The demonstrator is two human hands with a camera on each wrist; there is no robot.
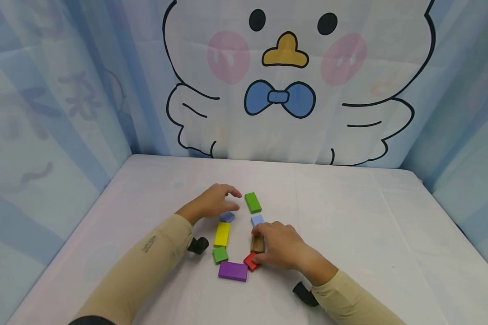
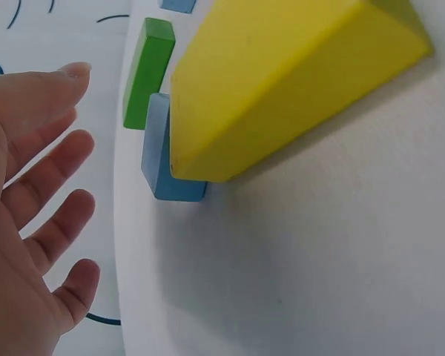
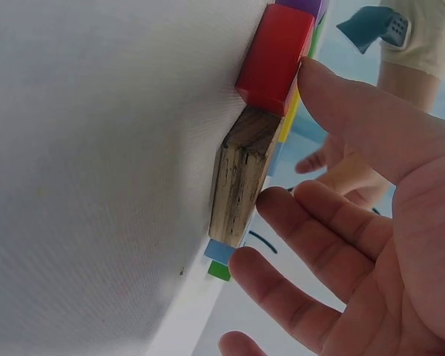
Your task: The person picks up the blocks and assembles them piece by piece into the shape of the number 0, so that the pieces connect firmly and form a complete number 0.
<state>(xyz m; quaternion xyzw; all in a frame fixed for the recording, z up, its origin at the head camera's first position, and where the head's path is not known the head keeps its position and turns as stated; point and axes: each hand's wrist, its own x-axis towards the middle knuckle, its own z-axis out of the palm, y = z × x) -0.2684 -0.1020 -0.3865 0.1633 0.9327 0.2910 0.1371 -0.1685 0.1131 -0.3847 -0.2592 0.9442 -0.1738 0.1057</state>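
My left hand hovers with loosely bent fingers above the far left blue block, holding nothing. In the left wrist view its fingers stand apart from that block and from the large-looking yellow block. My right hand lies along the right side of the layout. Its thumb touches the red block, and its fingertips are at the brown wooden block, fingers fairly straight. Beyond the wooden block sits another blue block, partly covered by the hand.
A green block lies farthest back. On the left a yellow block leads to a small green block, then a purple block crosses the near end. All rest on the pale tablecloth, with patterned curtains behind.
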